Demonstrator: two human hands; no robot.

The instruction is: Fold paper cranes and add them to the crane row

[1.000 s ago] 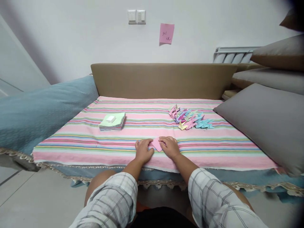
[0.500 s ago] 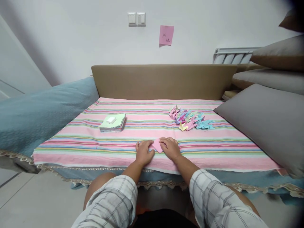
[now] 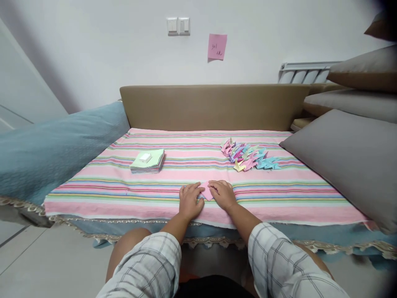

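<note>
Left hand (image 3: 190, 202) shifted inward to pink paper (image 3: 207, 193), fingers loosely spread; paper held under curled right hand (image 3: 222, 194). Fold apparently being pressed; steady alignment called for next.

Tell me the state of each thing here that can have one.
Striped cloth: spread out, slightly wrinkled
Pink paper: looks folded, lying flat, partly covered
Left hand: at the paper's left edge
Right hand: over the paper's right side
Paper stack: piled, topped by small white object
Folded paper pieces: heaped together
Pink note: stuck up, written on
Wall switches: cannot tell on or off
Cushions: piled
</note>
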